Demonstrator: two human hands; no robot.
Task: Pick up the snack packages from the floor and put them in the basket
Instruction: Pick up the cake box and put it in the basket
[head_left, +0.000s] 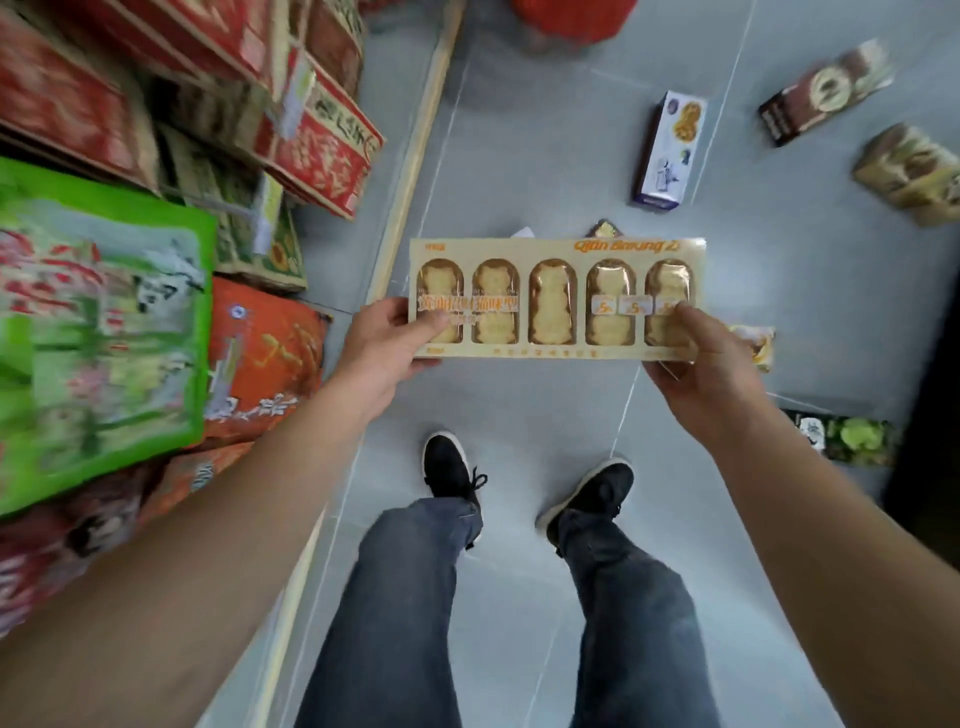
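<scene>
The cookie package (556, 299) is held in the air above the floor (519, 405), ahead of the shoes (449, 462). Its long axis runs left to right across the view, printed face up, title edge pointing away from the person. The left hand (387, 345) grips the left short end, thumb on the top face. The right hand (698, 364) grips the right short end in the same manner. Both hands are equally near; the package spans between them.

Other packages remain on the floor: a purple-and-white box (670, 150) ahead and a brown box (821, 93) far right. A red object (571, 15) at the top edge is possibly the basket; this cannot be confirmed. If so, the carry is forward, along the package's short axis.
</scene>
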